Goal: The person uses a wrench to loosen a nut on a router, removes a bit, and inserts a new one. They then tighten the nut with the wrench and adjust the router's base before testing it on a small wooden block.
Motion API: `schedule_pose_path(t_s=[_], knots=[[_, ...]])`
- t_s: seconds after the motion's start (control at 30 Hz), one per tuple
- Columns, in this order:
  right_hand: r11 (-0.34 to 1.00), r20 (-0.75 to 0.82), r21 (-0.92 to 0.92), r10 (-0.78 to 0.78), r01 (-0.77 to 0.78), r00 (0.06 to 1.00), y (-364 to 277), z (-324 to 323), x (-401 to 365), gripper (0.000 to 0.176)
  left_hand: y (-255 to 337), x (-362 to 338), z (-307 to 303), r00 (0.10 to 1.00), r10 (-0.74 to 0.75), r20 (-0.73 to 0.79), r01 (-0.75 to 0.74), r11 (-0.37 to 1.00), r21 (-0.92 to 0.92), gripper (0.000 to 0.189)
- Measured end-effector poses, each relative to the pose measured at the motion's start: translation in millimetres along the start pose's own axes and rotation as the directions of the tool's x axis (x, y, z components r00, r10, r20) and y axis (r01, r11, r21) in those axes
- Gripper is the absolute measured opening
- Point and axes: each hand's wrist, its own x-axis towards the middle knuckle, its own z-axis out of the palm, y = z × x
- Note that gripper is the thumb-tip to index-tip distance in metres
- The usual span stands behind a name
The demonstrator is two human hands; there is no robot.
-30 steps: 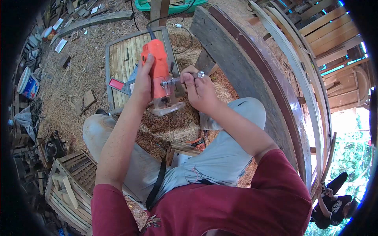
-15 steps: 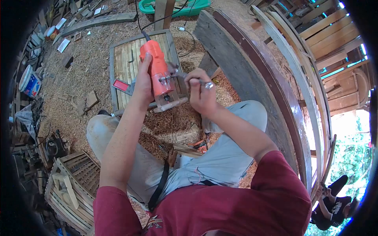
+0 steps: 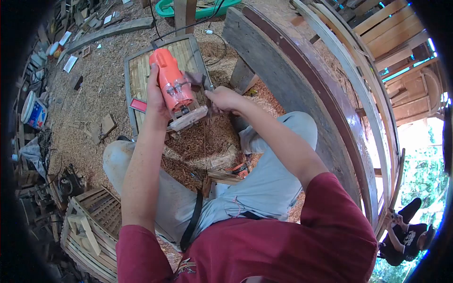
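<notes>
My left hand (image 3: 158, 96) is wrapped round an orange power tool (image 3: 171, 78), which is tilted, its cord running up and away. A clear guard and a pale base (image 3: 188, 118) are at its lower end. To its right, my right hand (image 3: 223, 100) is closed on a thin metal tool (image 3: 211, 87), partly hidden by the fingers. A dark flat piece (image 3: 194, 78) shows between the orange tool and my right hand. Behind them lies a framed slatted wooden panel (image 3: 139, 70), with a red-faced object (image 3: 138, 104) on its left edge.
Wood shavings cover the ground. Long boards (image 3: 283, 70) curve along the right side. A green basin (image 3: 165, 9) is at the top, a white bucket (image 3: 34, 111) at the left, a slatted wooden piece (image 3: 96, 212) at lower left. Another person (image 3: 406, 238) sits at far right.
The orange tool and my left hand have moved left and tilted more. My right hand has moved left and slightly up, its palm turned further down.
</notes>
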Motion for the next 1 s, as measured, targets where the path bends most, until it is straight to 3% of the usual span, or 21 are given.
schedule_pose_path(t_s=[0.1,0.2,0.3,0.4,0.5,0.53,0.63,0.67,0.77,0.8,0.9,1.0], knots=[[0.982,-0.064,0.171,0.09,-0.078,0.994,2,13,27,0.056,-1,4,-9,0.999,-0.015,0.05,0.02,0.995,-0.1,0.06],[0.928,-0.019,0.359,0.11,-0.096,0.994,5,8,43,0.052,1,3,-13,0.996,-0.012,0.09,0.025,0.989,-0.144,0.062],[0.909,-0.037,0.403,0.126,-0.101,0.991,1,2,35,0.05,5,-1,-12,1.0,-0.018,-0.007,0.018,0.994,-0.104,0.063],[0.933,-0.137,0.34,-0.078,0.12,0.988,1,0,37,0.05,8,-4,-8,0.997,-0.025,-0.077,0.02,0.997,-0.073,0.066],[0.84,0.138,0.538,-0.17,0.07,0.976,-36,-10,-16,0.051,8,-10,3,0.994,0.035,-0.102,-0.028,0.998,0.063,0.068],[0.849,0.199,0.521,-0.215,0.082,0.956,-46,-11,-35,0.053,5,-7,0,0.996,0.084,-0.042,-0.079,0.99,0.121,0.067],[0.839,0.143,0.466,-0.385,0.281,0.912,-57,2,-69,0.058,-3,-12,3,1.0,0.012,0.01,-0.013,0.996,0.084,0.065],[0.898,0.243,0.408,-0.281,0.165,0.929,-43,2,-59,0.062,-4,-15,5,0.995,-0.015,0.103,0.007,0.997,0.078,0.064],[0.917,0.276,0.376,-0.25,0.135,0.928,-37,6,-62,0.062,-18,-22,15,0.998,0.014,0.059,-0.02,0.994,0.104,0.062],[0.866,0.278,0.488,-0.273,0.109,0.921,-42,4,-67,0.06,-23,-22,12,0.997,0.01,0.078,-0.018,0.995,0.1,0.058],[0.872,0.3,0.447,-0.355,0.199,0.885,-47,6,-73,0.06,-33,-19,4,1.0,0.024,-0.005,-0.023,0.991,0.13,0.054],[0.851,0.156,0.451,-0.374,0.271,0.914,-35,28,-61,0.068,-35,-17,4,0.995,0.085,-0.046,-0.074,0.976,0.205,0.055]])
